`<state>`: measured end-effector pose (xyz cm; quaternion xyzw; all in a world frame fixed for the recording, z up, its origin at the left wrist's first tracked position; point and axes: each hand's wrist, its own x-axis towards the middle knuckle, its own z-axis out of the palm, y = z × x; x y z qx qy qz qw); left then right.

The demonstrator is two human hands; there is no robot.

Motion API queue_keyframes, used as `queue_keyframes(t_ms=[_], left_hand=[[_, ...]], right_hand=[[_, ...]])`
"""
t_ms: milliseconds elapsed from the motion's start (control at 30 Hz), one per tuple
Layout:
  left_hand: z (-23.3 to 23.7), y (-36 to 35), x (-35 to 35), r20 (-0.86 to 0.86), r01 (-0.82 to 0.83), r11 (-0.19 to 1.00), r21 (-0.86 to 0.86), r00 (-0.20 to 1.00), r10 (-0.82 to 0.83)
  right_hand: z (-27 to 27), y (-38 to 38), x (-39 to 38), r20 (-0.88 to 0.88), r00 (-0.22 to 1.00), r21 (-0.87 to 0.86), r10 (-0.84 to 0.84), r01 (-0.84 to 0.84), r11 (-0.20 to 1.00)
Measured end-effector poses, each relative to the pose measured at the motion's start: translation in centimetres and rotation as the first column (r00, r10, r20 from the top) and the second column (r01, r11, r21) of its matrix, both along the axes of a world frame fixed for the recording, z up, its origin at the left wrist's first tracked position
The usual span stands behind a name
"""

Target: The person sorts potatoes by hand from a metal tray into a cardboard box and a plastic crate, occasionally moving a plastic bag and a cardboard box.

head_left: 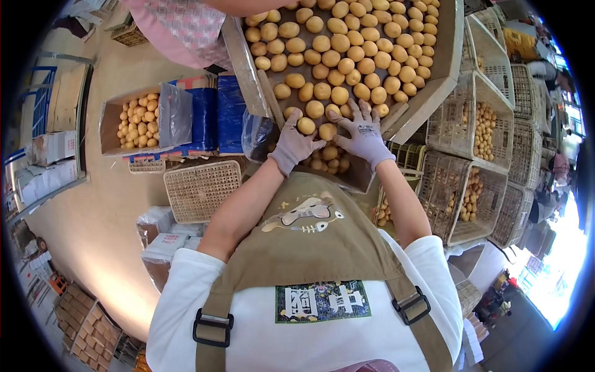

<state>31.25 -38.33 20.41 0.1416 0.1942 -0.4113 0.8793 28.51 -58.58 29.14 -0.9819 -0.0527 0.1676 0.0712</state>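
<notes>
Many round yellow-brown potatoes [339, 43] lie on a wooden-sided sorting table [441, 93]. My left hand [294, 144], in a pale glove, rests at the table's near opening beside a few potatoes, its fingers apart. My right hand [362, 133], gloved too, spreads its fingers over potatoes at the same opening. One potato [327, 131] sits between the two hands, close to both. Below the opening, a box [359, 176] holds more potatoes, partly hidden by my hands and apron.
A lined box [111, 127] of potatoes stands at the left, near an empty plastic crate [203, 191]. Stacked crates [451, 162] with potatoes line the right side. Another person [180, 28] in a pink patterned garment is at the upper left, an arm over the table's edge.
</notes>
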Motion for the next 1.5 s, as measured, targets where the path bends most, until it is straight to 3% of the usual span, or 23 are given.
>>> queue_keyframes(t_ms=[33, 133, 233, 267, 367, 400, 467, 500, 567, 600, 667, 767, 900, 1000, 1067, 1133, 1233, 1267, 1367, 1400, 1433, 1500], left_hand=[[0.6, 0.0, 0.3, -0.248, -0.037, 0.997, -0.069, 0.969, 0.019], [2.1, -0.4, 0.7, -0.320, -0.027, 0.996, 0.083, 0.946, 0.052], [3.5, -1.4, 1.1, -0.372, -0.003, 0.966, 0.258, 0.922, 0.103], [3.5, -1.3, 1.0, -0.362, 0.022, 0.977, 0.213, 0.930, 0.058], [1.8, -0.5, 1.1, -0.313, 0.097, 0.991, 0.086, 0.947, -0.066], [1.8, -0.4, 0.9, -0.306, 0.100, 0.992, 0.077, 0.949, -0.072], [1.8, -0.4, 0.6, -0.297, 0.108, 0.990, 0.093, 0.952, -0.076], [1.8, -0.4, 0.5, -0.289, 0.113, 0.987, 0.112, 0.954, -0.077], [1.7, -0.5, 0.6, -0.250, 0.129, 0.976, 0.173, 0.965, -0.083], [1.7, -0.7, 0.8, -0.201, 0.134, 0.962, 0.239, 0.976, -0.086], [1.7, -0.8, 0.7, -0.148, 0.127, 0.941, 0.315, 0.985, -0.083], [2.2, -0.2, 1.1, -0.273, 0.073, 0.997, 0.040, 0.960, -0.059], [3.5, -0.7, 1.3, -0.324, 0.103, 0.984, 0.145, 0.945, -0.051], [3.4, -0.5, 1.3, -0.319, 0.100, 0.993, 0.062, 0.945, -0.075], [3.8, -0.7, 1.1, -0.315, 0.090, 0.982, 0.164, 0.949, -0.034], [3.7, -1.1, 0.5, -0.260, 0.073, 0.957, 0.280, 0.966, 0.003], [1.7, -1.2, -0.5, -0.118, 0.041, 0.907, 0.420, 0.993, 0.009], [1.1, -1.0, -0.6, -0.138, 0.050, 0.922, 0.384, 0.990, 0.004], [1.4, -0.4, -0.1, -0.233, 0.043, 0.977, 0.210, 0.973, 0.008], [1.5, -0.5, 0.0, -0.251, 0.025, 0.984, 0.177, 0.968, 0.021], [1.4, -0.5, 0.0, -0.258, 0.009, 0.986, 0.166, 0.966, 0.035], [1.5, -0.7, 0.4, -0.319, -0.020, 0.987, 0.158, 0.945, 0.070]], right_hand=[[-0.2, -0.2, -0.2, 0.050, 0.998, 0.022, 0.026, -0.027, 0.999], [-0.2, -0.8, 2.3, -0.121, 0.990, 0.173, -0.078, 0.098, 0.980], [1.8, 0.4, 4.0, 0.375, 0.891, 0.035, -0.258, 0.264, 0.964], [1.4, 0.6, 3.7, 0.338, 0.920, -0.022, -0.197, 0.217, 0.976], [1.1, -1.9, 4.3, 0.188, 0.975, 0.018, -0.117, 0.116, 0.993], [0.7, -3.5, 5.8, 0.136, 0.948, 0.257, -0.287, 0.246, 0.935], [0.5, -3.9, 6.8, 0.147, 0.902, 0.331, -0.405, 0.341, 0.880], [0.5, -2.6, 6.8, 0.250, 0.901, 0.181, -0.355, 0.317, 0.931], [1.0, 0.7, 5.3, 0.122, 0.953, 0.018, -0.276, 0.276, 0.961], [1.1, 0.4, 4.9, 0.010, 0.971, 0.015, -0.239, 0.239, 0.971], [0.3, -0.7, 3.4, -0.031, 0.989, 0.020, -0.147, 0.148, 0.989], [1.0, -0.9, 2.1, -0.068, 0.998, -0.106, 0.012, -0.019, 0.994], [0.6, -0.7, 1.9, -0.019, 1.000, -0.047, -0.012, 0.011, 0.999], [1.0, -1.1, 2.2, -0.049, 0.999, -0.063, 0.010, -0.013, 0.998], [0.3, -1.8, 3.5, 0.126, 0.967, 0.150, -0.220, 0.201, 0.968], [-0.1, -2.1, 4.3, 0.237, 0.853, 0.384, -0.465, 0.357, 0.851], [0.3, 0.0, 3.4, 0.297, 0.934, -0.043, -0.198, 0.221, 0.974], [1.0, -1.1, 3.4, 0.180, 0.973, -0.003, -0.147, 0.150, 0.989], [0.6, -2.7, 4.8, 0.118, 0.945, 0.025, -0.306, 0.305, 0.952], [1.6, -1.0, 4.7, 0.127, 0.938, -0.071, -0.323, 0.333, 0.940], [0.6, -0.1, 4.2, 0.116, 0.950, 0.034, -0.289, 0.287, 0.957], [1.1, 0.9, 3.8, -0.037, 0.980, -0.008, -0.193, 0.193, 0.981]])
